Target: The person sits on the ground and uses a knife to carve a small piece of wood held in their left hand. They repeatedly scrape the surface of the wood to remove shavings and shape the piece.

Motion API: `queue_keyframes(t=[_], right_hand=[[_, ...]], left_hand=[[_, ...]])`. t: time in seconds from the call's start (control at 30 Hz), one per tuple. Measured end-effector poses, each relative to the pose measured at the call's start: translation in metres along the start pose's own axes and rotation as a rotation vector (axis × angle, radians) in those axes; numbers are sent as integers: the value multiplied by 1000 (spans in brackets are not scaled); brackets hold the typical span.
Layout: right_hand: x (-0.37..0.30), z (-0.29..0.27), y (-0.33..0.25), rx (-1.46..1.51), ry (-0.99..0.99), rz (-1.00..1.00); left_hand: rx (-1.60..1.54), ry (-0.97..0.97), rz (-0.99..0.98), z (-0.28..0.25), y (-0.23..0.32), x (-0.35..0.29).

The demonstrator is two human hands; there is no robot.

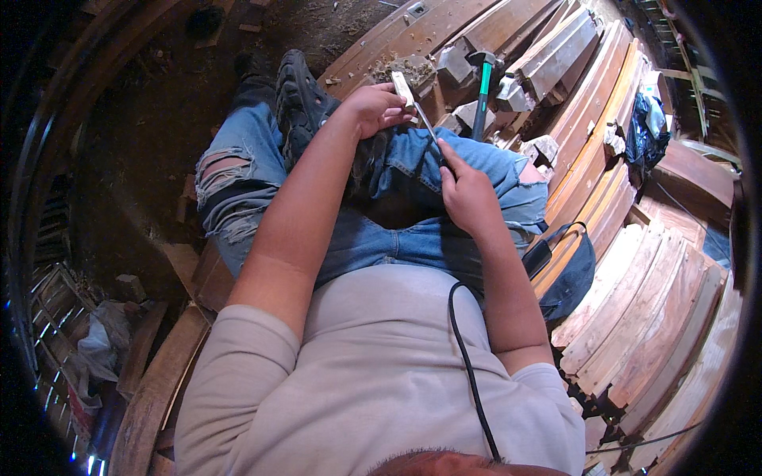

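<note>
Above my raised leg, my left hand grips a small pale oblong block, perhaps wood or a stone, between thumb and fingers. A thin, straight metal blade reaches from my right hand up to the block's lower end; its tip seems to touch there. My right fingers wrap round the tool's dark handle, which is mostly hidden. I cannot tell whether it is a chisel or a knife. Just right of the block, a hammer with a green and black handle leans among wooden pieces.
Long wooden planks run along my right, with rough wood blocks on them. A dark blue cap-like item lies by my right elbow. Farther right are a dark plastic bag and stacked boards. A black cable crosses my shirt.
</note>
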State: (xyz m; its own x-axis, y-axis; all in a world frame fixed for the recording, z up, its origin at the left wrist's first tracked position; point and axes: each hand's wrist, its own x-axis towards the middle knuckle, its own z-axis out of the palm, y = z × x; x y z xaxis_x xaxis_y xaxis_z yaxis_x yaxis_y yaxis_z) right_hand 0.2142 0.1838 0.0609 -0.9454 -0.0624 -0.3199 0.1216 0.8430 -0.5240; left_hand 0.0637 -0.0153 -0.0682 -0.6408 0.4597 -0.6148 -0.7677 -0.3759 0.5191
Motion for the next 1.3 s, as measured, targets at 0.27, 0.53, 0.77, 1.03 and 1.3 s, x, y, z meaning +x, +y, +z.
queue_keyframes(t=[0.27,0.53,0.77,1.03,1.3], right_hand=[[-1,1,-1,24,-5,15],[-1,-1,-1,59,-31,46],[2,3,6,56,-15,0],[6,3,-2,33,-51,59],[4,4,4,48,-34,22]], left_hand=[[36,11,4,-3,-6,0],[121,25,-22,-2,-4,2],[157,37,-38,1,-3,3],[162,41,-38,1,-3,2],[182,33,-37,-3,-6,6]])
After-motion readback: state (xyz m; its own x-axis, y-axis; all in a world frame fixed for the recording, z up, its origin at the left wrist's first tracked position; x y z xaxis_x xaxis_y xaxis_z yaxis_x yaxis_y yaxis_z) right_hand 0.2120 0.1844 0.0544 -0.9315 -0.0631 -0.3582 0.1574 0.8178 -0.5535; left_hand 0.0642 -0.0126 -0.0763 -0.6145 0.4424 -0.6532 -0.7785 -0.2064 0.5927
